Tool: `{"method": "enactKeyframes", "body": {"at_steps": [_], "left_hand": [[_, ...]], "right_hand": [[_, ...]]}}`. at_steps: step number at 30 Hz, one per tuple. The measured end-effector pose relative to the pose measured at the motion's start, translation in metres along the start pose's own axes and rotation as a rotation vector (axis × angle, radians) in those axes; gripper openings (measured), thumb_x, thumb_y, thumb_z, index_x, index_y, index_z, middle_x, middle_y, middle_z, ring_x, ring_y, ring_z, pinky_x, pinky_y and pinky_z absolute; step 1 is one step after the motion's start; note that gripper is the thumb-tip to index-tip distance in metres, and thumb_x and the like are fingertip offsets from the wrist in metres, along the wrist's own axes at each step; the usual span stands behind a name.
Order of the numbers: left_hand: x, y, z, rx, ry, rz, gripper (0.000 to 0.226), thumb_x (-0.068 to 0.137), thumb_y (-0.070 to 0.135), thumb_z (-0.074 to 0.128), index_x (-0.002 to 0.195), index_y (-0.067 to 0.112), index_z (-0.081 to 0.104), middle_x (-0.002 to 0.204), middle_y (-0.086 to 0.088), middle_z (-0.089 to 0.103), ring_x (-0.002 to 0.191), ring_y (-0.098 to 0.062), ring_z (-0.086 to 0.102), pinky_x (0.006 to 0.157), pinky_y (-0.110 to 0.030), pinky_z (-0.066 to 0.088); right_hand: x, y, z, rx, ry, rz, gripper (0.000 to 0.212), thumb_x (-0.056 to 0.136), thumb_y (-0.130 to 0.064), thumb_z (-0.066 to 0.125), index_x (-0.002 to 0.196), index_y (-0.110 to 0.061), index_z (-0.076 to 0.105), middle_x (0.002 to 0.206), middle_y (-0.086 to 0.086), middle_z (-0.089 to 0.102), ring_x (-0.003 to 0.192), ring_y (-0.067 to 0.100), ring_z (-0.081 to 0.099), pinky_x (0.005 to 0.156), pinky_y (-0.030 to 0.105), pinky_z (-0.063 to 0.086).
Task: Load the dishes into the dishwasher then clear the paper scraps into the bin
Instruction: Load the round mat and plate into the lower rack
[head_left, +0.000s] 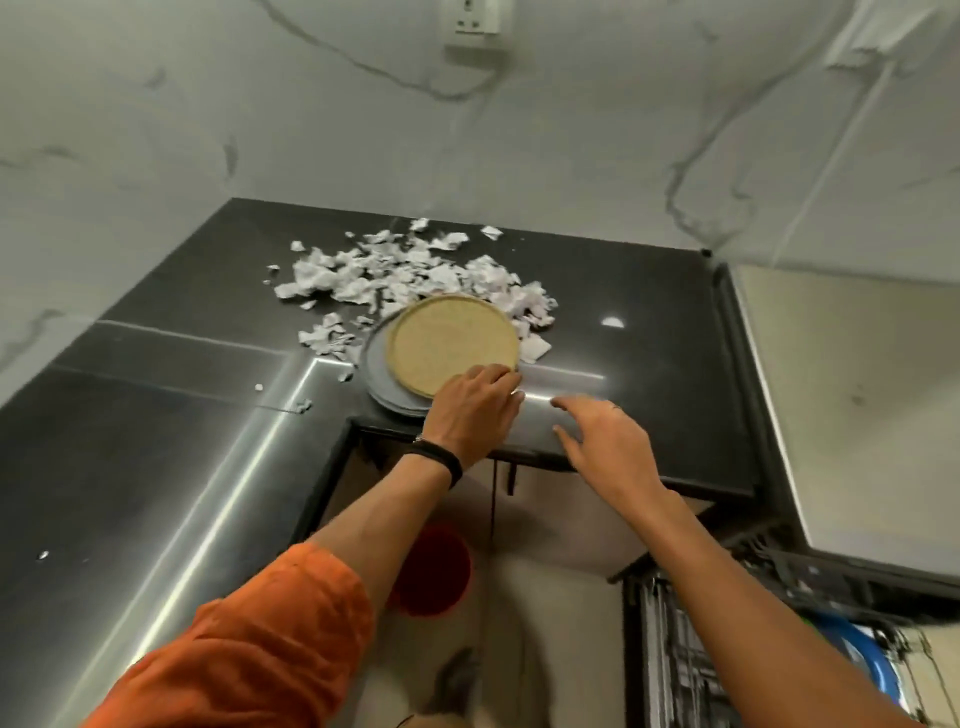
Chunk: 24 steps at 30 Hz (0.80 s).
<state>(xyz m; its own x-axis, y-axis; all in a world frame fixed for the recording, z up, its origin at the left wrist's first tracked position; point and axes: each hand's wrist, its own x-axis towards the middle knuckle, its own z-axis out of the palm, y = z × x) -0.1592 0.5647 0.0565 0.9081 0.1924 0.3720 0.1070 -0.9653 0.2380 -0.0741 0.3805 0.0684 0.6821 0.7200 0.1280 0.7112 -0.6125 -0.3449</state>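
A beige plate lies on top of a grey plate near the front edge of the dark worktop. My left hand grips the near rim of the beige plate with curled fingers. My right hand hovers just to the right with fingers spread and holds nothing. A heap of white paper scraps covers the worktop behind the plates. The open dishwasher shows its wire rack at lower right, with a blue plate in it.
A red bin stands on the floor below the worktop's inner corner. Marble walls rise behind, with a wall socket at the top. A pale surface lies to the right. Stray scraps dot the left worktop.
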Motion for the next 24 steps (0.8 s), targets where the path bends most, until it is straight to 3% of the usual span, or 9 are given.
{"method": "enactKeyframes", "body": {"at_steps": [7,11,16,18,21,24], "left_hand": [[-0.028,-0.089,-0.028,0.059,0.033,-0.175,0.021,0.097,0.024,0.063,0.112,0.011,0.07,0.114,-0.008,0.071,0.098,-0.03,0.067,0.073,-0.042,0.058],[-0.038,-0.117,-0.028,0.064,-0.009,-0.219,0.024,0.098,0.025,0.059,0.117,0.014,0.069,0.118,-0.006,0.07,0.102,-0.028,0.067,0.078,-0.043,0.058],[-0.037,-0.124,-0.023,0.059,-0.071,-0.21,0.028,0.098,0.024,0.058,0.123,0.015,0.066,0.121,-0.005,0.068,0.105,-0.027,0.064,0.082,-0.042,0.056],[-0.035,-0.121,-0.019,0.047,-0.104,-0.204,0.033,0.096,0.025,0.059,0.128,0.017,0.064,0.125,-0.005,0.067,0.111,-0.027,0.061,0.087,-0.042,0.055],[-0.028,-0.113,-0.013,0.071,-0.195,-0.205,0.051,0.088,0.033,0.061,0.137,0.021,0.055,0.134,-0.004,0.06,0.126,-0.027,0.05,0.092,-0.046,0.052],[-0.02,-0.098,-0.008,0.125,-0.24,-0.179,0.063,0.08,0.043,0.062,0.14,0.027,0.05,0.141,-0.003,0.053,0.137,-0.028,0.039,0.1,-0.051,0.043]], "right_hand": [[0.088,-0.067,0.051,-0.182,-0.217,-0.189,0.049,0.095,-0.02,0.062,0.143,-0.024,0.052,0.14,-0.001,0.058,0.125,0.024,0.054,0.098,0.037,0.046],[0.108,-0.07,0.081,-0.282,-0.293,-0.229,0.049,0.09,-0.012,0.063,0.138,-0.018,0.052,0.133,0.006,0.056,0.12,0.028,0.052,0.092,0.04,0.05],[0.11,-0.069,0.096,-0.314,-0.199,-0.279,0.029,0.086,-0.005,0.065,0.113,-0.013,0.06,0.11,0.009,0.062,0.097,0.029,0.059,0.07,0.04,0.051],[0.105,-0.072,0.096,-0.338,-0.181,-0.322,0.027,0.079,-0.006,0.073,0.103,-0.013,0.062,0.098,0.008,0.063,0.088,0.029,0.062,0.064,0.04,0.05],[0.095,-0.07,0.09,-0.353,-0.086,-0.353,0.039,0.064,-0.012,0.085,0.096,-0.013,0.062,0.09,0.008,0.065,0.085,0.03,0.063,0.067,0.042,0.05],[0.081,-0.063,0.074,-0.408,0.033,-0.34,0.028,0.072,-0.013,0.079,0.095,-0.014,0.062,0.089,0.007,0.065,0.087,0.03,0.062,0.071,0.043,0.048]]}}
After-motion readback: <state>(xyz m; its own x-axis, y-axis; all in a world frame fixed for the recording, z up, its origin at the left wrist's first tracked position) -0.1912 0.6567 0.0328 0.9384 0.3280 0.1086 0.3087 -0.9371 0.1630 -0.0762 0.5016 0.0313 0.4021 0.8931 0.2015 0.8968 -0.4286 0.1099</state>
